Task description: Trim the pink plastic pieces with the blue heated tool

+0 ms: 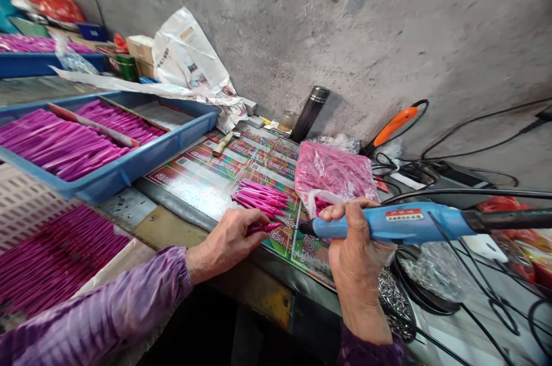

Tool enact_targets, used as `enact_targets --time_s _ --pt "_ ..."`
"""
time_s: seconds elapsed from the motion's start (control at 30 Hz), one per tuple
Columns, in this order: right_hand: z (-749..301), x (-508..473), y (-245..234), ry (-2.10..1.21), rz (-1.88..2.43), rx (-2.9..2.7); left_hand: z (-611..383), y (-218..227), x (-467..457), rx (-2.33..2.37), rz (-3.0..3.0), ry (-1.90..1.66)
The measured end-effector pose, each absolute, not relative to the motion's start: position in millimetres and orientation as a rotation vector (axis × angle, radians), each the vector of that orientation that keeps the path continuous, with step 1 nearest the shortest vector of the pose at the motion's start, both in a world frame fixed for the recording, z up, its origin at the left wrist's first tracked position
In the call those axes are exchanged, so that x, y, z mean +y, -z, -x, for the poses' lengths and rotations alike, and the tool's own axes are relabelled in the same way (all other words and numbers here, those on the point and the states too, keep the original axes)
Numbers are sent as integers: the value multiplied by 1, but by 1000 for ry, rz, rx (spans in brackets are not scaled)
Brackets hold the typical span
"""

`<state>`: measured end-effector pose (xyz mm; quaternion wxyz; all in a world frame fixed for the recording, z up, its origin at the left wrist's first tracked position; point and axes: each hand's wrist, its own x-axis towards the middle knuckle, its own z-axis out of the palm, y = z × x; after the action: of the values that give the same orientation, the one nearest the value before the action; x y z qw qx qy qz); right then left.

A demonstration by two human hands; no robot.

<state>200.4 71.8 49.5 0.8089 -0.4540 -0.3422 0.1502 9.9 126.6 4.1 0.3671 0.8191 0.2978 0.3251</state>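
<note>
My left hand [228,242] is closed over the table's front edge, pinching one slim pink pointed piece [264,228] that points to the right. Just beyond it lies a loose pile of the same pink pieces [261,198] on the printed mat [215,168]. In my right hand [356,257] is a blue electric screwdriver [399,221], gripped with fingers wrapped around the body. Its dark tip points left, a short way from the held piece and apart from it. A clear bag of pink parts [336,173] lies behind the screwdriver.
A blue divided tray [150,156] of pink pieces is at left, above a white basket [32,211]. Dark containers with small metal parts [394,300] sit at right among cables. A black flask [310,113], an orange-handled tool [394,126] and a small hammer [224,143] lie behind.
</note>
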Motion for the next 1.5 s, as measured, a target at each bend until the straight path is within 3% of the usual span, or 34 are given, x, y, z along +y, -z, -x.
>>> enact_targets --time_s 0.47,0.8,1.5 --pt "-202 66 -52 -334 917 -728 -19 2 122 569 -2332 -913" --pt "-200 47 -61 -429 911 -744 -44 1 118 702 -2688 -510" --pt "-197 31 -62 -480 858 -739 -50 10 114 706 -2753 -632"
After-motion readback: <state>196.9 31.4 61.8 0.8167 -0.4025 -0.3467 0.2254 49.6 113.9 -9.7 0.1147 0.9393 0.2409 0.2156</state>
